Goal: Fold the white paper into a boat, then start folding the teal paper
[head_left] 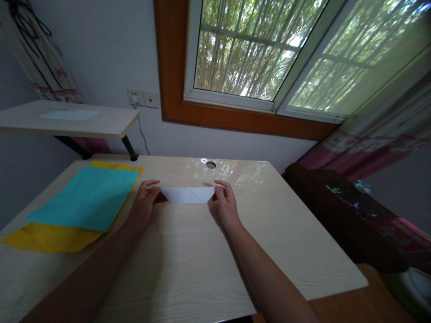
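A narrow strip of folded white paper (188,195) is stretched level between my two hands, above the middle of the pale wooden desk (195,260). My left hand (144,199) pinches its left end, thumb on the near face. At the right end, my right hand (227,202) grips it the same way. Whether the strip touches the desk along its lower edge, I cannot tell. Left of my left hand lies a turquoise paper sheet (90,195), resting on a larger yellow sheet (63,237).
A raised shelf (114,121) on black legs stands at the desk's back left, with a white paper (69,115) on it. A round cable hole (211,165) is near the back edge. Beyond the right edge is a dark wooden piece of furniture (316,197) with small items.
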Available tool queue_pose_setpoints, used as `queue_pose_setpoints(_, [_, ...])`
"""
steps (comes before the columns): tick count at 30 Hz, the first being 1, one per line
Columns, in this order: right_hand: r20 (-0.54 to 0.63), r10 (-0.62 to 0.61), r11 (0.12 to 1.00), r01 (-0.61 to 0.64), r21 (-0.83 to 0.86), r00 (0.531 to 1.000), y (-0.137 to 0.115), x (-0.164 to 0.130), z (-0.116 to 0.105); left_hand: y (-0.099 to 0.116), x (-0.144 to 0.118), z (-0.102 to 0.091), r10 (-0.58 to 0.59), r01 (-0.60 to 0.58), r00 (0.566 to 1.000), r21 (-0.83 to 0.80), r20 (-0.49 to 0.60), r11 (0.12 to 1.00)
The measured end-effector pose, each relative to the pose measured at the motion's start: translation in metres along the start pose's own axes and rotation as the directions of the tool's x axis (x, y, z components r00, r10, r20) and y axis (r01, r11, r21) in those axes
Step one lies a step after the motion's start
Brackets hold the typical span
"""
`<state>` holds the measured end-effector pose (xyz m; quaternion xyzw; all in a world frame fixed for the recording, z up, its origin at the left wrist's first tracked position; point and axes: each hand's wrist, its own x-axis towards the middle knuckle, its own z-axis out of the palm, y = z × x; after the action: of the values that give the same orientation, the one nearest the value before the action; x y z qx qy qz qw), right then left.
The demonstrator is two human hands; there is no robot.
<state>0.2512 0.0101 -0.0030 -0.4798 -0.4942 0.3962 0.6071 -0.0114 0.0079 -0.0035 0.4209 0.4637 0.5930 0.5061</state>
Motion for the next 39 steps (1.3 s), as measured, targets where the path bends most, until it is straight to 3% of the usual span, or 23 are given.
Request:
queue_pose_setpoints(10, [0.017, -0.031, 0.999, 0.032, -0.023, 0.999, 0.006, 0.001, 0.001, 0.0, -0.006, 0.01, -0.119, 0.128, 0.978, -0.044, 0.174, 0.991])
queue_pose_setpoints(15, [0.052, -0.038, 0.999, 0.038, -0.015, 0.998, 0.002, -0.001, 0.002, 0.002, -0.009, 0.014, -0.248, 0.229, 0.93, 0.1, 0.271, 0.968])
queue_pose_setpoints(18, [0.085, -0.015, 1.0, 0.012, 0.027, 0.996, -0.001, -0.003, 0.005, 0.004, -0.01, 0.013, -0.29, 0.243, 0.927, 0.207, 0.238, 0.948])
queue_pose_setpoints(22, [0.149, 0.065, 0.993, -0.078, 0.084, 0.987, -0.004, -0.006, 0.01, 0.004, -0.011, 0.013, -0.262, 0.21, 0.949, 0.266, 0.175, 0.941])
queue_pose_setpoints(25, [0.252, 0.171, 0.974, -0.202, 0.102, 0.952, -0.006, -0.009, 0.014, 0.003, -0.011, 0.013, -0.247, 0.204, 0.958, 0.257, 0.147, 0.945])
queue_pose_setpoints(29, [0.419, 0.27, 0.95, -0.311, 0.033, 0.867, -0.006, -0.013, 0.02, 0.001, -0.01, 0.014, -0.245, 0.214, 0.96, 0.211, 0.133, 0.954])
queue_pose_setpoints(34, [0.433, 0.323, 0.939, -0.342, -0.037, 0.842, -0.006, -0.016, 0.027, -0.003, -0.01, 0.013, -0.241, 0.209, 0.954, 0.183, 0.177, 0.961])
queue_pose_setpoints(39, [0.443, 0.336, 0.925, -0.38, 0.014, 0.831, -0.002, -0.016, 0.028, -0.005, -0.013, 0.012, -0.261, 0.212, 0.931, 0.203, 0.256, 0.956])
